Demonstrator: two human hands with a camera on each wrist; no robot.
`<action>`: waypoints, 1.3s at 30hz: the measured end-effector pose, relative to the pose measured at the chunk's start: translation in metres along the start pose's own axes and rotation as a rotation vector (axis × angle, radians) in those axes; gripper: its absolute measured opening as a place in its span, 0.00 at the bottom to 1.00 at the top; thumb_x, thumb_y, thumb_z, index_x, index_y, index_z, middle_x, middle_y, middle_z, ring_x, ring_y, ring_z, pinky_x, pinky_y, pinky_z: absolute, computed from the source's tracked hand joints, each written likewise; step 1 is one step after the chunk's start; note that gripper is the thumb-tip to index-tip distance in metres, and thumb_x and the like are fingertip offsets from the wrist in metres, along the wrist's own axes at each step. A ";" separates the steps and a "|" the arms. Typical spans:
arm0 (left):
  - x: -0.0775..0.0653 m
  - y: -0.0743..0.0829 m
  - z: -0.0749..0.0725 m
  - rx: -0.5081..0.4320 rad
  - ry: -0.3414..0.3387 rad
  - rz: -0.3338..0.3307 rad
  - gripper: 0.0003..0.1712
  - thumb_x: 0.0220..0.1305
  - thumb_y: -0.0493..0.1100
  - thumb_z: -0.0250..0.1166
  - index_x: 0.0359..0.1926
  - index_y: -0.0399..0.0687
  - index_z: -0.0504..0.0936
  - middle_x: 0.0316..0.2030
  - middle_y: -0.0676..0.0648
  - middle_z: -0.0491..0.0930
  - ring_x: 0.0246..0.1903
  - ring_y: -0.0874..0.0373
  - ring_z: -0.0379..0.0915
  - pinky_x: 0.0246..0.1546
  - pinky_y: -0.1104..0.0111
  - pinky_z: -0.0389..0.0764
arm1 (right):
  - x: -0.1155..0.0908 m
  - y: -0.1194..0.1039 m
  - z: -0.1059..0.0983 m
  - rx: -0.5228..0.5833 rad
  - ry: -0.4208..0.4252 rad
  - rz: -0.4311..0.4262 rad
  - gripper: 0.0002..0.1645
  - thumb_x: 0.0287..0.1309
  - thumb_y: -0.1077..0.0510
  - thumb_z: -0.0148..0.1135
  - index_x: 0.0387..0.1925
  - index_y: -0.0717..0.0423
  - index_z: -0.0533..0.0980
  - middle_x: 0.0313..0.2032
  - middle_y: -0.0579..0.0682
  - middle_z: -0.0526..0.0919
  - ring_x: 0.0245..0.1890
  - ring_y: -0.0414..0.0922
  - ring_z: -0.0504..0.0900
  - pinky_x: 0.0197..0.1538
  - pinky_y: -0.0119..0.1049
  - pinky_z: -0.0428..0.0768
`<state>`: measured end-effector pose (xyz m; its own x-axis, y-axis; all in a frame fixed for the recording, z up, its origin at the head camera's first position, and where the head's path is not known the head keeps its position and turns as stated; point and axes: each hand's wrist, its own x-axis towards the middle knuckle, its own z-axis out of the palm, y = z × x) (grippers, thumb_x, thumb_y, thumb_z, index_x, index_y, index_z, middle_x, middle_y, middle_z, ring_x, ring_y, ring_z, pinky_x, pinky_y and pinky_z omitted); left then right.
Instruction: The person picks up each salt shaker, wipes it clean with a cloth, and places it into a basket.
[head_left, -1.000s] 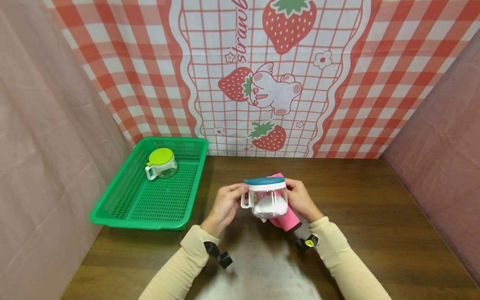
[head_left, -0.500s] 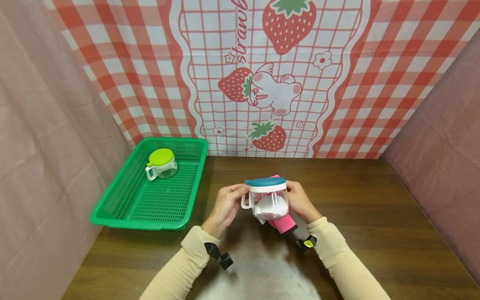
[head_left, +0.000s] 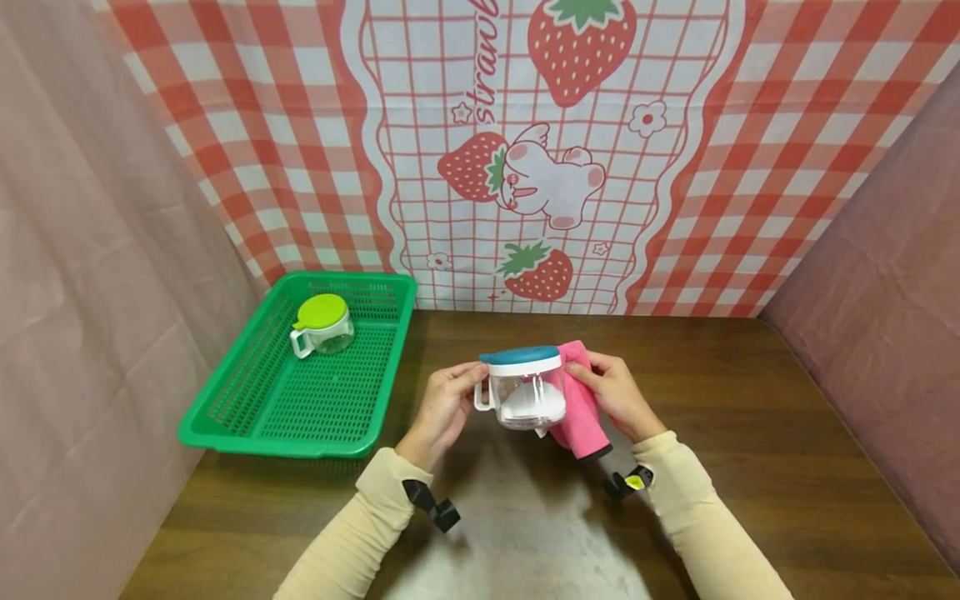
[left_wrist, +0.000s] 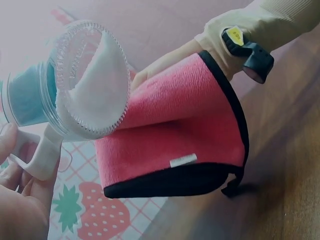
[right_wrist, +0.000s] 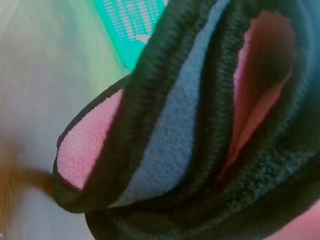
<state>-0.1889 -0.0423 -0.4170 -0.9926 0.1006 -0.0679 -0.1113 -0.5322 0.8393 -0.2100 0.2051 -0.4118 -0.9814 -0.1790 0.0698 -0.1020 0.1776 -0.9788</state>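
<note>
My left hand (head_left: 442, 408) grips the white handle of a clear seasoning jar (head_left: 525, 400), held up above the table. The jar has a blue lid with a white collar, and white powder lies heaped inside. On the jar's right side, my right hand (head_left: 618, 392) holds a folded pink cloth (head_left: 581, 417) with black edging against the wall. In the left wrist view, the cloth (left_wrist: 175, 115) hangs behind the jar's base (left_wrist: 95, 85), a small white tag on its edge. Folds of cloth (right_wrist: 170, 130) fill most of the right wrist view and hide the right fingers there.
A green plastic basket (head_left: 390, 367) stands on the left of the wooden table (head_left: 750, 442). In its back part sits a second clear jar with a lime-green lid (head_left: 322, 312). A red checked strawberry backdrop (head_left: 540, 175) rises behind the table.
The right hand and the pink cloth have shifted to the right, from behind the jar to its side. The jar and left hand have moved slightly left and up.
</note>
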 end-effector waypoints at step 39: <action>-0.009 -0.003 0.013 -0.026 -0.071 -0.068 0.22 0.69 0.29 0.51 0.25 0.53 0.84 0.23 0.56 0.82 0.24 0.67 0.76 0.27 0.77 0.77 | 0.002 0.007 0.025 0.029 -0.099 -0.056 0.12 0.59 0.70 0.55 0.41 0.67 0.82 0.28 0.31 0.83 0.32 0.31 0.78 0.38 0.26 0.77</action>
<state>-0.1788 -0.0308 -0.4121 -0.9769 0.1960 -0.0855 -0.1807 -0.5433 0.8199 -0.2084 0.1819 -0.4237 -0.9532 -0.2828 0.1065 -0.1499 0.1366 -0.9792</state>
